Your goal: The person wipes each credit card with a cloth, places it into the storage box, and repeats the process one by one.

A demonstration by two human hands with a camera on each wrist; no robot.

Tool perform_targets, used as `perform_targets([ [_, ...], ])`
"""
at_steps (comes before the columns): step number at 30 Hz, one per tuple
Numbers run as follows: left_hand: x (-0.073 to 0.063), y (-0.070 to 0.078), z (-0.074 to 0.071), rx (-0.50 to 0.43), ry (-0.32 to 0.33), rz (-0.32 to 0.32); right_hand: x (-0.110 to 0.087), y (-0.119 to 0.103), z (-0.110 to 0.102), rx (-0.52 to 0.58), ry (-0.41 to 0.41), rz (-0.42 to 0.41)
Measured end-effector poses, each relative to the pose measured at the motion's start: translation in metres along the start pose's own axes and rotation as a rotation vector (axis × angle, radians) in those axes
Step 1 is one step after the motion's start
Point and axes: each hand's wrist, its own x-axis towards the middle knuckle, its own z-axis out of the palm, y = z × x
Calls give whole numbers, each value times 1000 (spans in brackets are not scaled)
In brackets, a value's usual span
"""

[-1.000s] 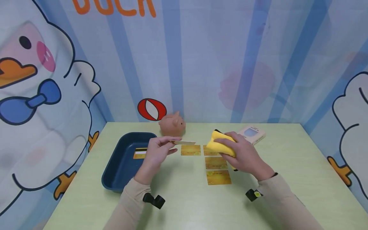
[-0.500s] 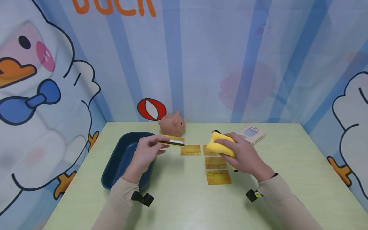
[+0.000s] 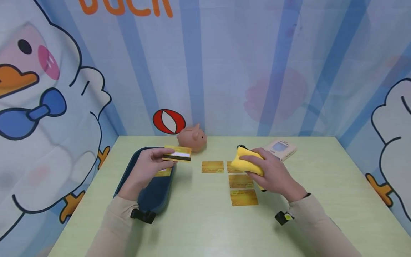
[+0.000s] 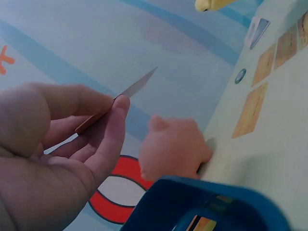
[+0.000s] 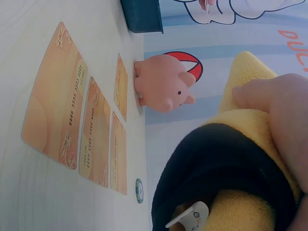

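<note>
My left hand (image 3: 144,169) pinches a gold bank card (image 3: 181,152) between thumb and fingers, its black-and-white striped back showing in the head view. It holds the card above the dark blue bin (image 3: 162,203), partly hiding it. A striped card (image 4: 204,224) lies inside that bin. My right hand (image 3: 273,173) grips a yellow plush thing (image 3: 244,160) with a black band (image 5: 221,161) and a small white tag (image 5: 195,216); its kind is not clear. Below and left of it, several gold cards (image 3: 243,197) lie face up on the table, one partly hidden by the plush.
A pink piggy bank (image 3: 192,139) stands at the table's back edge, right of the bin. A pale box (image 3: 282,149) lies beyond the right hand. A small round disc (image 5: 139,191) rests near the cards. A duck-printed curtain (image 3: 224,71) hangs behind the table (image 3: 205,228).
My left hand has moved left with the card, from beside the bin to over it. The card has turned so its striped back shows. The right hand stays put with the plush thing.
</note>
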Motion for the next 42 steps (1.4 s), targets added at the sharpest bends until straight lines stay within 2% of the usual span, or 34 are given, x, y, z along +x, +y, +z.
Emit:
perform_targets([
  [6, 2, 1, -17, 13, 25, -33, -1, 2, -2, -3, 0, -3],
  [14, 5, -2, -40, -14, 114, -72, -4, 4, -2, -9, 0, 5],
  [19, 8, -8, -53, 26, 148, -130, -4, 4, -4, -12, 1, 14],
  [25, 9, -20, -59, 128, 107, -188, -6, 4, -6, -16, -1, 26],
  [31, 11, -36, -57, 231, 56, -237, -9, 6, -6, -12, -13, 45],
  [37, 17, -44, -54, 242, 9, -283, -14, 6, -6, -13, -20, 60],
  [42, 22, -46, -52, 244, -6, -325, -13, 7, -6, -16, -18, 59],
])
